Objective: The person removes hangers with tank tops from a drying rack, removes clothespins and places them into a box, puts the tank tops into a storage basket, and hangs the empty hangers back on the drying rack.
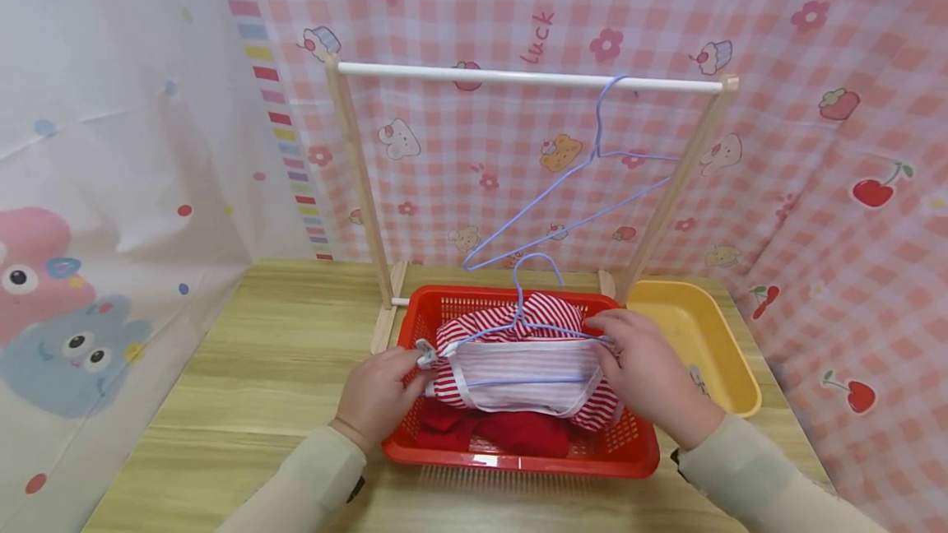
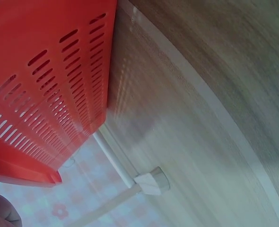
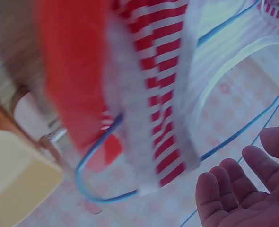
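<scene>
A red-and-white striped garment with a pale inner side hangs on a blue wire hanger, over the red basket. My left hand pinches a small grey clothespin at the garment's left shoulder. In the left wrist view only a bit of that hand shows. My right hand is by the garment's right shoulder. The right wrist view shows its fingers loosely bent beside the hanger wire, holding nothing. The hanger's end pokes out past the striped strap.
Red cloth lies in the basket. Behind stands a wooden rack with a white bar, where another blue hanger hangs. A yellow tray with grey clothespins sits at the right.
</scene>
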A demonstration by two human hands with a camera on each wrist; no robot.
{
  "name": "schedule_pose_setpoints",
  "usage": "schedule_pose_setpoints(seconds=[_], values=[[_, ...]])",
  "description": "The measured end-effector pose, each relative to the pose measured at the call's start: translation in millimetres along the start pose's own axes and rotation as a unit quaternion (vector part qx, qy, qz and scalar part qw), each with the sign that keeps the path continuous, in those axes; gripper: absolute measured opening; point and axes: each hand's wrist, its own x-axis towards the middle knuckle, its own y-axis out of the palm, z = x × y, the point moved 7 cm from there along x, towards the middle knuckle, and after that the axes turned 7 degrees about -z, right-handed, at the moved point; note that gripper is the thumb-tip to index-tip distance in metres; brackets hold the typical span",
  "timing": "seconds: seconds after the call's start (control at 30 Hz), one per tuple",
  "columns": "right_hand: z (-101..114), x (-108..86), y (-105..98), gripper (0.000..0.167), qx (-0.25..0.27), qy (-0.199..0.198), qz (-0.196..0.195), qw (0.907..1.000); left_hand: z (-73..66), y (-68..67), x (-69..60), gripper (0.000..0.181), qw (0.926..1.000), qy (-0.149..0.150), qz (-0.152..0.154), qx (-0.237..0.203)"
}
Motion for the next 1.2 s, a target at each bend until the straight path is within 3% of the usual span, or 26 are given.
schedule_pose_setpoints(seconds=[0.33,0.57,0.8,1.2], values=[[41,7.0,16,0.035,-0.001,-0.052,0.018,0.9985,1.2,2.6,-0.9,0.025,0.9999,-0.010,0.010,-0.002],[73,14.2,24,0.034,0.007,-0.124,-0.003,0.9922,1.0,2.2,-0.1,0.022,1.0000,-0.008,0.002,-0.003],[93,18.3,30,0.032,0.003,-0.153,-0.016,0.9881,-0.3,0.3,-0.5,0.023,0.9999,0.005,-0.011,-0.003],[138,22.0,51,0.035,0.011,-0.234,-0.006,0.9722,0.3,0.8,-1.4,0.021,0.9997,0.016,-0.020,-0.003]])
